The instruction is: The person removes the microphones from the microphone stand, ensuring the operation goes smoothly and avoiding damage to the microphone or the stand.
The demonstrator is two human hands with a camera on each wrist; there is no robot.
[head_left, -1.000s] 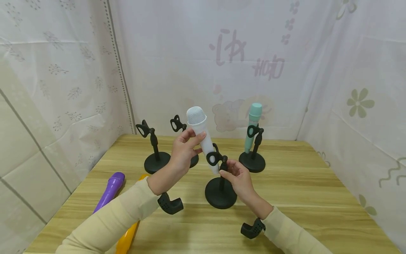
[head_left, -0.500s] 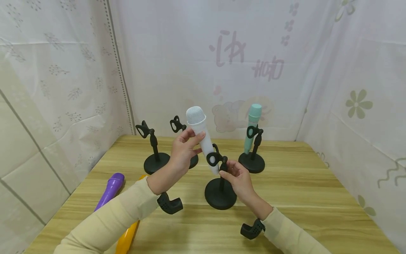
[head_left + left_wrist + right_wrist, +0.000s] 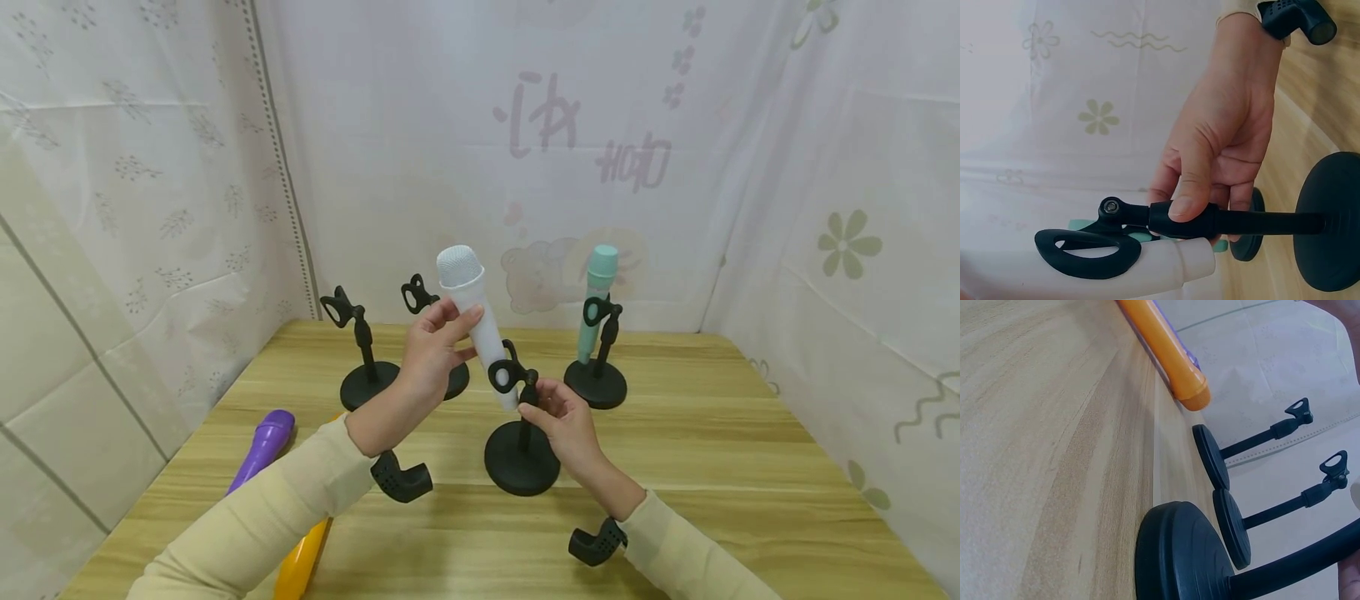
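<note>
My left hand [image 3: 431, 346] holds a white microphone [image 3: 486, 329] by its upper body, thumb across the front. The microphone leans, mesh head up and to the left. Its lower part sits in the clip [image 3: 1088, 269] of a black desktop microphone stand [image 3: 522, 462], and the tail end sticks out past it in the left wrist view. With thumb and fingers, my right hand [image 3: 566, 425] grips the stand's post just below the clip joint; the left wrist view shows this thumb [image 3: 1188, 203] on the thick collar. The round base stands on the table.
Behind on the right, a teal microphone [image 3: 602, 268] rests in another stand [image 3: 596, 390]. Two stands with bare clips, one left [image 3: 367, 387] and one partly hidden [image 3: 459, 381], stand at back left. Purple [image 3: 262, 446] and orange [image 3: 1169, 353] microphones lie at left under my forearm.
The white microphone's head has shifted slightly up and to the left with my left hand. My right hand and the stand have stayed in place.
</note>
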